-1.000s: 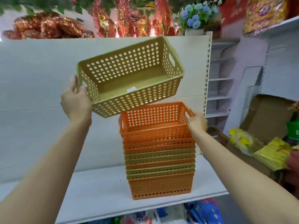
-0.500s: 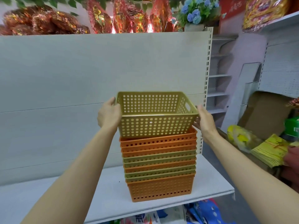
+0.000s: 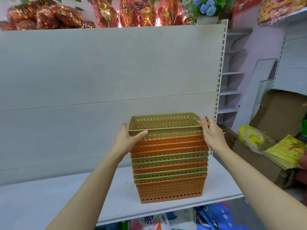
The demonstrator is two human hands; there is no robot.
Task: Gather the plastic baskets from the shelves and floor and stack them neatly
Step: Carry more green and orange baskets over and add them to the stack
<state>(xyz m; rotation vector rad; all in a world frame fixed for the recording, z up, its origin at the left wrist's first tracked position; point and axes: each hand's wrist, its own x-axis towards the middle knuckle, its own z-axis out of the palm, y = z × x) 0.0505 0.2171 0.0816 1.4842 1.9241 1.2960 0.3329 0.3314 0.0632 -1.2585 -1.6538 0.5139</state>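
An olive-green perforated basket (image 3: 166,124) sits nested on top of a stack of orange and olive baskets (image 3: 171,188) on the white shelf (image 3: 66,196). My left hand (image 3: 127,141) grips the top basket's front left corner, thumb laid along the front rim. My right hand (image 3: 212,134) is at the basket's right end with its fingers loosely spread against the side, not wrapped round it. The top basket stands level, with only its upper band showing above the orange one below.
A bare grey back panel (image 3: 108,72) rises behind the shelf. Foil-wrapped goods (image 3: 49,17) and blue flowers (image 3: 207,5) sit above. An open cardboard box (image 3: 280,117), a yellow paper bundle (image 3: 285,151) and a yellow bag (image 3: 254,138) lie to the right. Packaged goods (image 3: 207,218) fill the space below.
The olive basket came down from mid-air and sank into the stack. My left hand moved with it to the front corner; my right hand's fingers loosened at the right end.
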